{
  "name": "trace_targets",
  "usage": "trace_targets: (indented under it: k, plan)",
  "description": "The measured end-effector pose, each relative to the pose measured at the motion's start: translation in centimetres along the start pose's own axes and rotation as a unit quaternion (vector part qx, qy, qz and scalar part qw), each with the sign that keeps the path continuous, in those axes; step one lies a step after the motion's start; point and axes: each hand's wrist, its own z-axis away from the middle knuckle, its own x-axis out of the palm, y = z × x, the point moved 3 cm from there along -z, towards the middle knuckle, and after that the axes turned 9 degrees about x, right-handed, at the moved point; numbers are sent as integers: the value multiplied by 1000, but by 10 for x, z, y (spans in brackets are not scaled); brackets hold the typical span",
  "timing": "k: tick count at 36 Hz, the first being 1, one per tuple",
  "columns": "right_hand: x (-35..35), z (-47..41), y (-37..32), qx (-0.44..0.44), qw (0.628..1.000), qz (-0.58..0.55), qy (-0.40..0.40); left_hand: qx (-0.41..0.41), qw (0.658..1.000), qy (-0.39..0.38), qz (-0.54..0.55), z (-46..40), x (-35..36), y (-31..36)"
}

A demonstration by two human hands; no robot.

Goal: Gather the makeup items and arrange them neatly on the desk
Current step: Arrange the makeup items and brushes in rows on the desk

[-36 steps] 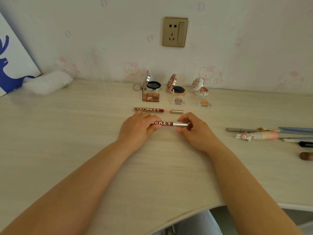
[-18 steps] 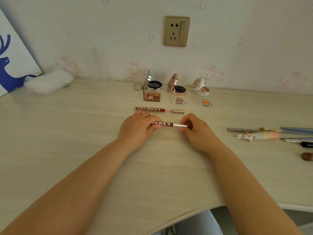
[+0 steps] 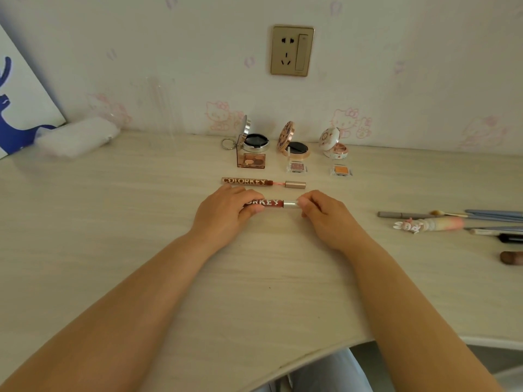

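1. Head view: desk (image 3: 113, 250), light wood grain, carries all items; both forearms reach in from its near edge.
2. Left hand (image 3: 223, 215) fingers curled round the tube end of a red lip gloss (image 3: 268, 203), lettering partly covered.
3. Right hand (image 3: 322, 213) fingertips pinch the gloss's silver cap end.
4. Gloss lies crosswise at desk centre, touching the surface.
5. Second lip gloss (image 3: 263, 183) just behind it, parallel, cap pulled out with the wand showing.
6. Far edge, by the wall: three open compacts (image 3: 293, 144) in a row, small eyeshadow pans (image 3: 295, 166) in front.
7. Right edge: brushes and pens (image 3: 452, 219) bunched together.
8. Far left corner: white cloth (image 3: 76, 137).
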Motion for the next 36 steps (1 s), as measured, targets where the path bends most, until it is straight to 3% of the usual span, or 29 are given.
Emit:
trace_targets:
  k: [22,36]
  plan:
    - [-9,-20,-5,5,1000,23,-7,-46,999,-17,23,-13,-2,-10]
    - [1,-34,-6,-33,995,67,60,-84,995,-1,48,-17,-1,-46]
